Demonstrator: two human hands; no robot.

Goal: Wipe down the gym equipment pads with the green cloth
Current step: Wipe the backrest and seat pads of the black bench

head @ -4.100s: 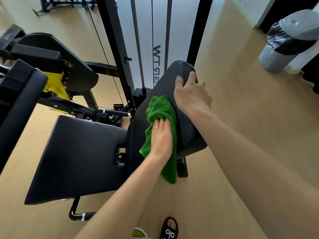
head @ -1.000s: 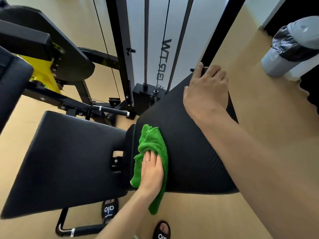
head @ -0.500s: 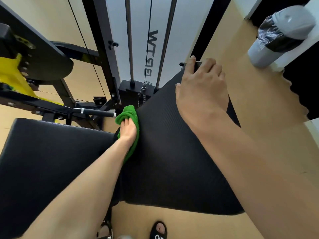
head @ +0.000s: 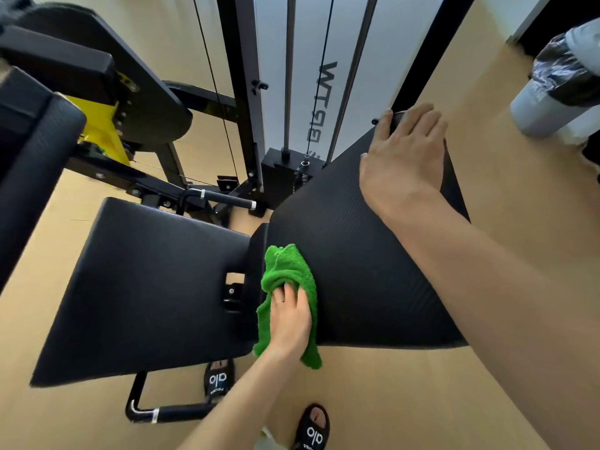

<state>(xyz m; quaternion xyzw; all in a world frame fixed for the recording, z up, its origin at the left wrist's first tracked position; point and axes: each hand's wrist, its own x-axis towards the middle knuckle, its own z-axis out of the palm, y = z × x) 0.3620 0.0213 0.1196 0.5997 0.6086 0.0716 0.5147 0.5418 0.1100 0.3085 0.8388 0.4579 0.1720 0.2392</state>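
The left hand point(head: 289, 323) lay flat on the green cloth point(head: 290, 280), its fingers point(head: 285, 295) straight and close together, pressing the bunched cloth against the left edge of the ribbed back pad point(head: 363, 261). A flat palm spread the pressure across the fabric, which suited wiping a broad surface better than a pinch would. The cloth sat low on that pad, just beside the gap where it met the seat pad point(head: 146, 287), and its loose lower end hung past the pad's bottom edge.

The right hand point(head: 406, 157) rested on the top corner of the back pad, fingers draped over the upper edge. It was probably there to steady the pad against the push of the wiping hand. Whether those fingers curled tightly behind the edge could not be told, since their tips were hidden.

The seat pad stood bare to the left, and another black pad point(head: 35, 151) rose at the far left of the view; both seemed left for later. The person stood close behind the pad, with two black sandals point(head: 313, 427) showing on the floor point(head: 406, 401) below. A grey bin point(head: 558, 92) with a dark liner stood well apart at the upper right.
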